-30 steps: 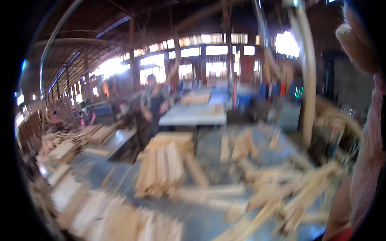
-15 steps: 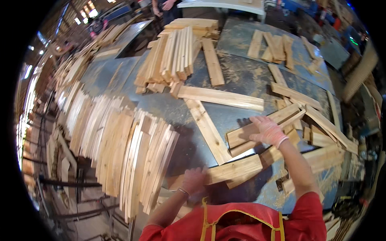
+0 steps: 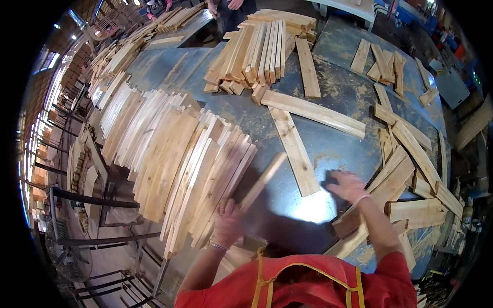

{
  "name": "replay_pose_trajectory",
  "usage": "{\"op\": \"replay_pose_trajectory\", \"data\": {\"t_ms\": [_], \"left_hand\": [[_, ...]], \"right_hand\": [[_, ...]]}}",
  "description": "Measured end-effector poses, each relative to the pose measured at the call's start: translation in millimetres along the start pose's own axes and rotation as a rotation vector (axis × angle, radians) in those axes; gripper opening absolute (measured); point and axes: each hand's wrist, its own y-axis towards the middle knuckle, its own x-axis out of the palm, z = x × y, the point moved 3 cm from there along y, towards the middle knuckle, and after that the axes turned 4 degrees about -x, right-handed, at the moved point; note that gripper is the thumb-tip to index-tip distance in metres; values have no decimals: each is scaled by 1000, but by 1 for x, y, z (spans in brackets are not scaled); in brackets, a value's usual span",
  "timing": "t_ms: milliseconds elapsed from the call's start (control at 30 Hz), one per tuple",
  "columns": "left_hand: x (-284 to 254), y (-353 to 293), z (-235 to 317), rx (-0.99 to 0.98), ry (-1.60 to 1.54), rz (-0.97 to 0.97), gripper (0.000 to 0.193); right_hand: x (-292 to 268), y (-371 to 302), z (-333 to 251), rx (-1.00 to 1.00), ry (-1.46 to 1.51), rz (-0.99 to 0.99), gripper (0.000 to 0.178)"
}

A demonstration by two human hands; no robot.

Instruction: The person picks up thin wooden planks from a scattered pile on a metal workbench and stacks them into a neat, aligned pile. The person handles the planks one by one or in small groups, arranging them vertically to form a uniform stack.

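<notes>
Left hand point(image 3: 227, 223) has its fingers bent round the near end of a thin board point(image 3: 263, 181), so I have that one held. It points up and to the right, just beside the big row of boards point(image 3: 164, 169). From my far-off seat I cannot tell if its far end touches the blue-gray table point(image 3: 328, 154).

Right hand point(image 3: 348, 186) is partly open, with its fingers a bit spread and nothing I can see in them. It is over the table, near a bright shiny patch. I cannot tell if my fingertips touch the top. Close by on its right is a messy pile of boards point(image 3: 393, 179), with some lying across others.

Between my hands, but farther off, a knotty board point(image 3: 295, 154) lies flat. Its far end meets a long board point(image 3: 318, 116) that lies across the table. Past that I see a tall stack of boards point(image 3: 257, 51), and one more board point(image 3: 307, 66) is flat just to its right. Sawdust point(image 3: 339, 77) is spread on the tabletop.

At the very top, another person's hand point(image 3: 235, 4) shows. Low on the left is a round fan point(image 3: 72, 263), near some black bars point(image 3: 97, 199).
</notes>
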Motion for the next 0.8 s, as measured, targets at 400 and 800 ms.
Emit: {"op": "replay_pose_trajectory", "data": {"t_ms": [400,800], "left_hand": [[-10,36,17,-149,-559,-377,77],[44,34,1,-207,-43,-71,39]], "right_hand": [[118,-42,-147,275,595,27,115],[9,79,-48,-356,58,398,85]]}}
